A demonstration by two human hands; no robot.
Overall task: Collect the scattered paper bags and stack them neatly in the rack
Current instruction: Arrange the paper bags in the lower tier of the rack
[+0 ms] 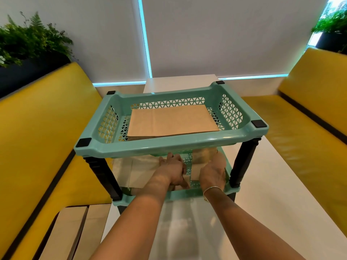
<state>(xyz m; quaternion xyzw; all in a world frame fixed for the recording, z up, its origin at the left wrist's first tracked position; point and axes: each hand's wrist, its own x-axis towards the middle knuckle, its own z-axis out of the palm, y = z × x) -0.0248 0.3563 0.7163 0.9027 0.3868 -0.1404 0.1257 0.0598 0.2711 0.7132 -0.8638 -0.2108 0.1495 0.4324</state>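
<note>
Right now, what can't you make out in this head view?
- Lower shelf contents: hidden by the top basket and both hands.
- Left hand and right hand fingertips: under the top basket, grip unclear.
- Bags on the bench: cut off by the bottom edge.

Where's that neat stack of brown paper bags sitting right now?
In the head view, the stack of paper bags lies flat in the top basket of the green rack, centre frame, above both hands reaching into the lower tier.
</note>
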